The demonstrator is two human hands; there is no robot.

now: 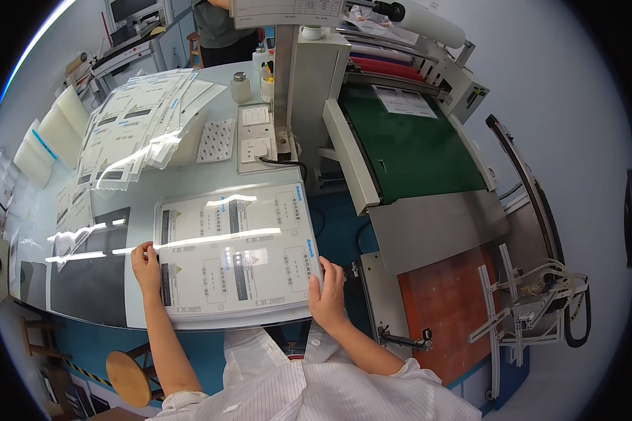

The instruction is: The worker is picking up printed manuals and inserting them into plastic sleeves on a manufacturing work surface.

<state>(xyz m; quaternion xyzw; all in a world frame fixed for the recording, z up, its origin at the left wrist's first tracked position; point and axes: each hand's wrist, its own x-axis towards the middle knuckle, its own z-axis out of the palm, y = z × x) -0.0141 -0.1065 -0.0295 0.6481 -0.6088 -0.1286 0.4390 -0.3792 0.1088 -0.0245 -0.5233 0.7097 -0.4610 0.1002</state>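
Note:
In front of me on the table lies a neat stack of glossy printed label sheets, bright reflections running across its top. My left hand presses against the left edge of the stack, its fingers bent at the side. On the opposite edge, my right hand holds the stack with the thumb toward the top sheet and the fingers along the side. Both hands steady the stack between them; the fingers' undersides are hidden.
A black mat lies at left, below a loose pile of printed sheets. White rolls, a pump bottle and a socket panel stand farther back. A conveyor machine with a green belt is at right. A stool is below left.

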